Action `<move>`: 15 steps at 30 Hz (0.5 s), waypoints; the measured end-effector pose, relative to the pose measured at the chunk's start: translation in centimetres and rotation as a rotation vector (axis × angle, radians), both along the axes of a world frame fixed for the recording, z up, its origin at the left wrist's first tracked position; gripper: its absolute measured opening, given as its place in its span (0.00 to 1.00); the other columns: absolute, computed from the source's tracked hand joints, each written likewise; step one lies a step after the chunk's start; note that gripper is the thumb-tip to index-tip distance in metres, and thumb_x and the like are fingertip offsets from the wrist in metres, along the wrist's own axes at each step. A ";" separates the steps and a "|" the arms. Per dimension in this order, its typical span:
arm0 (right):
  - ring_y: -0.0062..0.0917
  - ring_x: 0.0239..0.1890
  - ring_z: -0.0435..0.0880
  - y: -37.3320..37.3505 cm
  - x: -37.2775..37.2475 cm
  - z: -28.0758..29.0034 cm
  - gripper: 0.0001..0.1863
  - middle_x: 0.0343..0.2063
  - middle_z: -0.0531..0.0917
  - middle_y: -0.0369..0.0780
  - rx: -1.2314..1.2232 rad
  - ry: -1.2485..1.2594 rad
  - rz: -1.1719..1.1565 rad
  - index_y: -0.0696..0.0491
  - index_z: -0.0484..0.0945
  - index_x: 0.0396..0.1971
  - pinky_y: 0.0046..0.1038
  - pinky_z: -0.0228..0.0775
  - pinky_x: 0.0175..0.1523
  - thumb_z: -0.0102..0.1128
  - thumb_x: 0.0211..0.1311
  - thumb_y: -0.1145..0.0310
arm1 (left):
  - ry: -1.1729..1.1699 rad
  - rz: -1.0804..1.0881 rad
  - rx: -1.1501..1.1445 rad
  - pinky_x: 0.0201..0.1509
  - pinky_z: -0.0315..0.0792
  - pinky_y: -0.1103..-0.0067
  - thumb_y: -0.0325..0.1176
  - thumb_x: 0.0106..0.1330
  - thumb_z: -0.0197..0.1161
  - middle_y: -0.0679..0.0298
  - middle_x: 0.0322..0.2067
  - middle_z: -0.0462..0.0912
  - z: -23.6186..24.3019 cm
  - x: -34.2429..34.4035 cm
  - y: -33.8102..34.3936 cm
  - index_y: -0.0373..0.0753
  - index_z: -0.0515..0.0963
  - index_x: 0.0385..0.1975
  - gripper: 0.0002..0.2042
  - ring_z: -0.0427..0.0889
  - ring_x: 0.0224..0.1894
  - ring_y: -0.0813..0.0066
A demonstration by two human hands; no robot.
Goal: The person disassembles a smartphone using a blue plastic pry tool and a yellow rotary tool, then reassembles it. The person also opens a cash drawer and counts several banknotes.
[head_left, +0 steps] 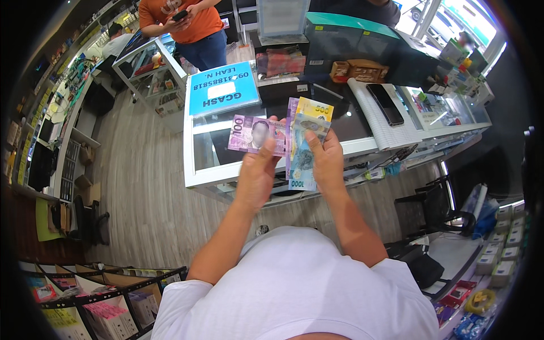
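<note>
Pinched between thumb and fingers, a purple banknote (pixel 249 135) lies sideways in my left hand (pixel 258 175). My right hand (pixel 328 161) grips a small fan of banknotes (pixel 303 161), with a blue-green one in front and yellow and purple ones showing behind it. The two hands are close together above the near edge of a glass display counter (pixel 218 156), and the left note's right end comes up to the fan. My right thumb presses on the face of the fan; the fingers behind are mostly hidden.
A blue sign (pixel 222 90) lies on the counter's left part. To the right, a black phone (pixel 385 104) rests on an open notebook (pixel 362 113). Across the counter stands a person in an orange shirt (pixel 170 25) holding a phone. A black chair (pixel 433 201) is at the right.
</note>
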State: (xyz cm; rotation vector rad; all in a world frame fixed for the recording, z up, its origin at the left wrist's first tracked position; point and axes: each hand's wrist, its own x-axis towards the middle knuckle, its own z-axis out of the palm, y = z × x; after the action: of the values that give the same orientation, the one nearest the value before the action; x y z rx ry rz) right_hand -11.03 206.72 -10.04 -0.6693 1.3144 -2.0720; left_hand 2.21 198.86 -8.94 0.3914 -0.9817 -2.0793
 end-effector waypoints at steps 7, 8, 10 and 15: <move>0.17 0.52 0.82 0.7 0.1 0.4 0.18 0.52 0.86 0.38 -0.002 -0.038 0.081 0.58 0.76 0.60 0.23 0.73 0.60 0.63 0.78 0.65 | -0.342 0.074 -0.276 0.66 0.70 0.77 0.46 0.81 0.60 0.64 0.57 0.84 1.2 0.9 -1.7 0.34 0.79 0.64 0.23 0.80 0.55 0.78; 0.17 0.52 0.82 0.8 -0.1 0.6 0.18 0.52 0.86 0.38 -0.002 -0.073 0.092 0.58 0.76 0.60 0.23 0.73 0.60 0.63 0.78 0.65 | -0.398 -0.004 -0.316 0.67 0.69 0.76 0.45 0.80 0.61 0.65 0.56 0.84 1.2 1.2 -2.2 0.33 0.79 0.63 0.23 0.80 0.55 0.78; 0.17 0.51 0.83 0.7 -0.2 0.8 0.18 0.52 0.86 0.38 0.014 -0.086 0.156 0.58 0.76 0.59 0.23 0.73 0.60 0.63 0.78 0.64 | -0.450 -0.114 -0.278 0.67 0.71 0.74 0.47 0.78 0.64 0.67 0.54 0.85 1.2 1.2 -2.5 0.36 0.79 0.61 0.22 0.82 0.54 0.77; 0.16 0.51 0.83 -0.4 0.4 0.1 0.18 0.53 0.86 0.38 0.019 -0.013 0.123 0.58 0.78 0.58 0.23 0.73 0.59 0.64 0.78 0.62 | -0.161 -0.182 0.124 0.63 0.76 0.73 0.46 0.76 0.67 0.66 0.53 0.85 0.8 0.6 -0.7 0.40 0.76 0.60 0.21 0.84 0.55 0.75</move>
State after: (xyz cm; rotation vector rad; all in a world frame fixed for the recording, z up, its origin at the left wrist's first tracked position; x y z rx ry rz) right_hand -10.67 206.28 -9.97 -0.7093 1.2523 -1.9597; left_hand 2.84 198.12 -8.18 0.5586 -1.0174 -2.3092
